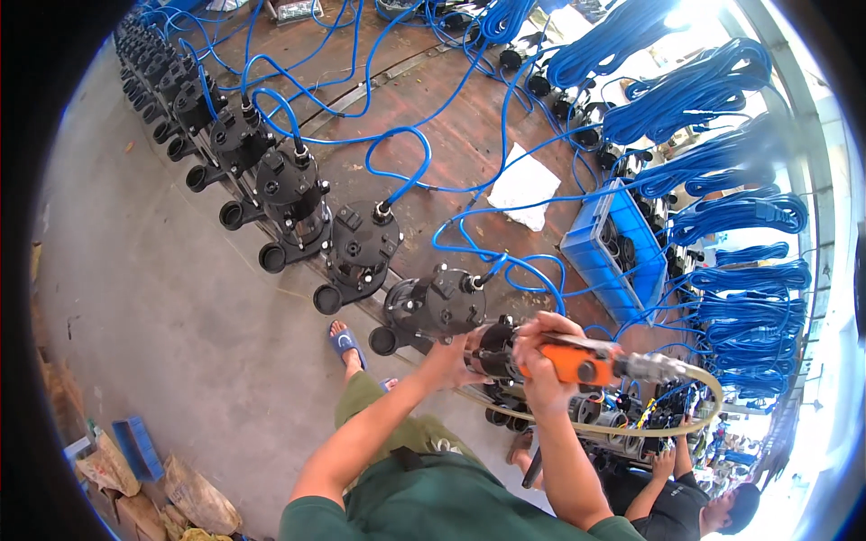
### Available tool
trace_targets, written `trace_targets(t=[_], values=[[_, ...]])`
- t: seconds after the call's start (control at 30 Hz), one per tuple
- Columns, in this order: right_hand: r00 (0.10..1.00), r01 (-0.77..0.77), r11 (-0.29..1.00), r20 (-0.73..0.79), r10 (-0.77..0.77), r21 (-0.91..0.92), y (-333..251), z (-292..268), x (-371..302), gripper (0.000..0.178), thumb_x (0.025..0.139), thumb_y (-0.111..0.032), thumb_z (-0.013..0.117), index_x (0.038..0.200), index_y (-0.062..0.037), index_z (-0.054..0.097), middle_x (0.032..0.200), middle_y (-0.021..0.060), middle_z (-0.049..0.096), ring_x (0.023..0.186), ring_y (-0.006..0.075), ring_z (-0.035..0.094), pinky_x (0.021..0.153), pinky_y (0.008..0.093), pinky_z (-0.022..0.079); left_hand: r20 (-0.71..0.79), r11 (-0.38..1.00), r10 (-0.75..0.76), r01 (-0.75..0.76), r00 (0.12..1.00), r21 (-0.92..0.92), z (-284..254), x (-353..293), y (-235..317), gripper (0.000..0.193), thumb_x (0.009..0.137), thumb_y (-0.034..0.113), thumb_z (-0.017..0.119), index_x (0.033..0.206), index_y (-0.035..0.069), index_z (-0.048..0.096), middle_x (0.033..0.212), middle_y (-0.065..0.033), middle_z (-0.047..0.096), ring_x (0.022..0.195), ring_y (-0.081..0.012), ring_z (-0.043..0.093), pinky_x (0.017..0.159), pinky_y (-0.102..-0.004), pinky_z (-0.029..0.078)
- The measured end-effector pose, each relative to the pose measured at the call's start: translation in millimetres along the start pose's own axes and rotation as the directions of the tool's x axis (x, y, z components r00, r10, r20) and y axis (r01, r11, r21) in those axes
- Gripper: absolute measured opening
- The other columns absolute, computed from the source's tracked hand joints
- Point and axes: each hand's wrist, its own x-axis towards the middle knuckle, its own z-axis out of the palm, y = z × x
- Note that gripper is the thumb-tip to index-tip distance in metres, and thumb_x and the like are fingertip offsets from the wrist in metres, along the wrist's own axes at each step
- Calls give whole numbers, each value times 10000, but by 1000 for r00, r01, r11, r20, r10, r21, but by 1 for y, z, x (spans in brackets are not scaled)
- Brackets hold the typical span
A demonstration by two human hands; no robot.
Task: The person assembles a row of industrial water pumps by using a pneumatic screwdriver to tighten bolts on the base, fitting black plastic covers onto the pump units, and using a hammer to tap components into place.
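My right hand [547, 370] is closed around an orange air tool [582, 364], with a pale hose [717, 401] looping from its rear. The tool's front end meets a black pump [494, 350], which lies tilted at the bench edge. My left hand [446, 362] is wrapped round the near side of that pump, its fingers partly hidden. Just left of it, another black pump [442, 307] with a blue cable stands upright. The tool's tip is hidden behind my right hand.
Upright black pumps [289, 189] line the bench edge toward the far left. Blue cables [397, 135] cross the brown benchtop [451, 108]. A blue crate [622, 252] and a white sheet [525, 187] lie beyond. A co-worker [677, 496] works at the lower right.
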Motion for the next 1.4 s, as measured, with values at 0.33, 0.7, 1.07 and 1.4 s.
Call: trace_targets(t=[0.33,0.7,1.07,1.4], values=[[986,162,979,-30,-167,-125,19,-12,41,262,840,10,586,1100,-6,556,925,110,632,705,161,593,695,312,526,-19,995,-38,39,999,91,6,-2,9,1193,537,196,951,1527,12,311,1400,-199,563,1252,-422,570,1069,-446,461],[957,265,959,-153,-248,104,-38,-32,36,379,819,37,565,1197,20,553,977,139,641,684,154,592,659,291,521,-135,999,-1,7,991,42,15,10,28,1077,525,138,928,1452,7,395,1312,-218,589,1183,-340,628,1012,-414,512],[919,220,972,-350,-181,76,3,-97,21,245,733,39,610,967,14,677,867,55,685,799,117,654,730,275,534,-62,965,-259,255,964,-67,32,-2,6,722,589,100,913,1210,-13,563,991,-61,723,862,-153,694,826,-327,571],[903,348,928,-219,-370,-132,-2,-100,23,277,733,29,634,1005,-1,679,873,63,725,832,122,684,758,297,548,107,873,-487,488,867,18,20,1,23,572,711,40,851,1198,-21,556,1085,-66,663,955,-181,650,890,-342,545]])
